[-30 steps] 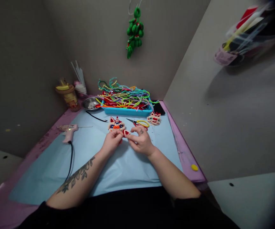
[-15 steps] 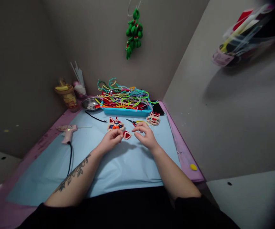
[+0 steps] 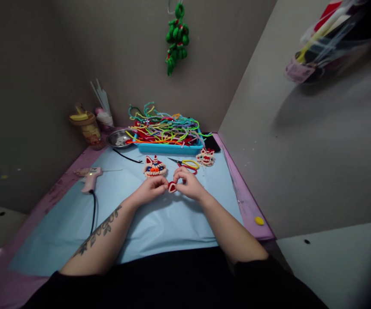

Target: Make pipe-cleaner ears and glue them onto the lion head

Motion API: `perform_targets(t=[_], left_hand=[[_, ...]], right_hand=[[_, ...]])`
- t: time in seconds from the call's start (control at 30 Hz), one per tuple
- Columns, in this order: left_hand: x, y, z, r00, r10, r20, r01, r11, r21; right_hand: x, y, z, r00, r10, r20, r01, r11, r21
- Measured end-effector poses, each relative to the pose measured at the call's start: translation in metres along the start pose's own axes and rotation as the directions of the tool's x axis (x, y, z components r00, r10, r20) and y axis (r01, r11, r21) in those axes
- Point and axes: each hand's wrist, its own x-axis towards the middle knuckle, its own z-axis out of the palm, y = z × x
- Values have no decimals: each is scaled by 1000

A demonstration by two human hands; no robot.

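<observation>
Both hands meet over the light blue mat (image 3: 159,223). My left hand (image 3: 150,189) and my right hand (image 3: 187,182) pinch a small red and white pipe-cleaner piece (image 3: 171,187) between their fingertips, just above the mat. A finished pipe-cleaner lion face (image 3: 155,167) lies right behind my left hand. A second, smaller face (image 3: 205,157) sits further right. Yellow-handled scissors (image 3: 185,163) lie just beyond my right hand.
A blue tray (image 3: 169,149) heaped with coloured pipe cleaners stands at the back. A metal bowl (image 3: 118,138), a yellow-lidded cup (image 3: 84,126) and a pink glue gun (image 3: 89,179) with its black cord are on the left. A green ornament (image 3: 175,38) hangs on the wall.
My right hand let go of the red piece half a second ago, opened, and has now come back and pinched it again. My left hand stayed on it.
</observation>
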Motion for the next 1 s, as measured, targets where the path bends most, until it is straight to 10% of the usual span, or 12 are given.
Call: perform_targets(t=[0.8, 1.0], left_hand=[[1, -11, -11, 992, -95, 79, 77, 976, 205], [-2, -13, -21, 991, -62, -121, 111, 882, 458]], right_hand=[[6, 16, -14, 988, 131, -79, -125, 989, 73], [5, 18, -10, 993, 72, -88, -76, 996, -39]])
